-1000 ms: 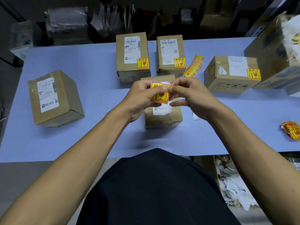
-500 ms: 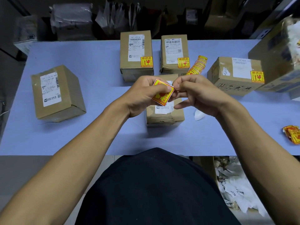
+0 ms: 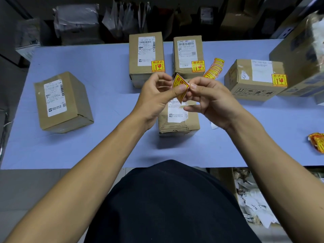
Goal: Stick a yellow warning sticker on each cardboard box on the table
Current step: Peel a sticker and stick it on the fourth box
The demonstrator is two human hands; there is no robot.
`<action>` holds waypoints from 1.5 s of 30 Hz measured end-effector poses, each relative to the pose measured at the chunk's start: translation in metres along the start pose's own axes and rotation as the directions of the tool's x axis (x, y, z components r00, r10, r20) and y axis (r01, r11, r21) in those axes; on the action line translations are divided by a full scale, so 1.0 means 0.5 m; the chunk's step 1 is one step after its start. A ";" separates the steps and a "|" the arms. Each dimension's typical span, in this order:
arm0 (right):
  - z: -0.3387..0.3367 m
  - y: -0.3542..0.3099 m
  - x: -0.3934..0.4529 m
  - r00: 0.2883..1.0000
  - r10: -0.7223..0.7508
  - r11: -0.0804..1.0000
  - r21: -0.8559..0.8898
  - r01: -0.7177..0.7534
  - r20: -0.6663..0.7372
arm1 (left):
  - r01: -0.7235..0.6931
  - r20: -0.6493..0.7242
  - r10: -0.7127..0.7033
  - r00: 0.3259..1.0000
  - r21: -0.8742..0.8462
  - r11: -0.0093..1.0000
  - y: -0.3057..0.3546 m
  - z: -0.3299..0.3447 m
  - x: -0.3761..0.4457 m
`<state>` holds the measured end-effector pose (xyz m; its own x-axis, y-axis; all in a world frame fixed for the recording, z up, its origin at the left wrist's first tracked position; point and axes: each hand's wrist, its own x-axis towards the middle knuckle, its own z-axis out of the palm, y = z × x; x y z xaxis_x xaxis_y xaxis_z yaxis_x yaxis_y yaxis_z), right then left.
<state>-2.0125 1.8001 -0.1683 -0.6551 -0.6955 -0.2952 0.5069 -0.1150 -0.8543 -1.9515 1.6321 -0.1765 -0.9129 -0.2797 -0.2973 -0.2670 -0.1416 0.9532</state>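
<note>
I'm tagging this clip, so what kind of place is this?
Probably a parcel packing or shipping room. Labelled cardboard boxes sit on a blue table, a strip of yellow fragile stickers lies ready, and more wrapped parcels pile up behind.

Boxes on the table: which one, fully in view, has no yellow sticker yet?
The far-left box, lying apart: only a white label. The three at the back carry stickers; the hands partly hide the centre box.

Both hands (image 3: 182,99) pinch yellow sticker (image 3: 180,87) above unstickered box (image 3: 178,120).
</note>
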 end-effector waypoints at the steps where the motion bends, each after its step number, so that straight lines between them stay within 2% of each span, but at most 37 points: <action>1: 0.000 0.001 0.000 1.000 -0.014 1.000 -0.005 0.014 -0.014 | -0.073 -0.039 0.076 0.996 0.062 0.995 -0.001 0.003 -0.001; 4: 0.002 0.005 0.004 0.996 -0.068 0.997 -0.040 0.066 -0.061 | -0.258 -0.049 0.281 0.958 0.271 0.927 -0.001 0.008 -0.003; 6: 0.006 0.008 0.007 0.989 -0.112 0.990 -0.091 0.104 -0.095 | -0.329 -0.017 0.354 0.935 0.333 0.884 -0.002 0.009 -0.002; 11: 0.010 0.009 0.013 0.970 -0.193 0.950 -0.275 0.147 -0.148 | -0.283 0.063 0.278 0.959 0.115 0.952 -0.006 0.019 -0.012; 16: 0.007 0.016 0.015 0.968 -0.198 0.914 -0.385 0.127 -0.152 | -0.253 0.021 0.252 0.967 0.112 0.961 -0.010 0.022 -0.009; 19: 0.004 0.025 0.020 0.964 -0.190 0.910 -0.401 0.102 -0.186 | -0.176 -0.020 0.180 0.983 0.114 0.978 -0.015 0.026 -0.005; 22: -0.007 0.047 0.029 0.954 -0.155 0.913 -0.407 0.039 -0.256 | -0.013 -0.056 0.020 0.998 0.136 0.991 -0.034 0.031 0.011; 24: -0.022 0.071 0.035 0.934 -0.092 0.915 -0.400 -0.058 -0.345 | 0.115 -0.092 -0.104 0.990 0.128 0.985 -0.052 0.037 0.020; 27: -0.062 0.110 0.035 0.853 0.027 0.920 -0.321 -0.225 -0.521 | 0.221 -0.168 -0.206 0.964 0.075 0.972 -0.076 0.042 0.024; 32: -0.140 0.143 0.030 0.715 0.137 0.924 -0.172 -0.342 -0.685 | 0.237 -0.238 -0.223 0.945 0.031 0.971 -0.093 0.028 0.017; 35: -0.185 0.160 0.029 0.665 0.165 0.914 -0.141 -0.381 -0.729 | 0.252 -0.268 -0.243 0.932 -0.001 0.968 -0.089 0.016 0.021; 39: -0.228 0.195 0.021 0.661 0.168 0.867 -0.209 -0.452 -0.731 | 0.264 -0.265 -0.255 0.930 -0.002 0.964 -0.085 0.012 0.026; 45: -0.263 0.239 -0.006 0.622 0.100 0.684 -0.400 -0.610 -0.777 | 0.288 -0.250 -0.271 0.930 0.031 0.957 -0.090 0.021 0.026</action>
<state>-2.0238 1.8817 -0.3259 -0.7920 0.1073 -0.6010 0.5220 0.6296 -0.5754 -1.9545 1.6449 -0.2229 -0.6990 -0.4590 -0.5484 -0.5279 -0.1862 0.8286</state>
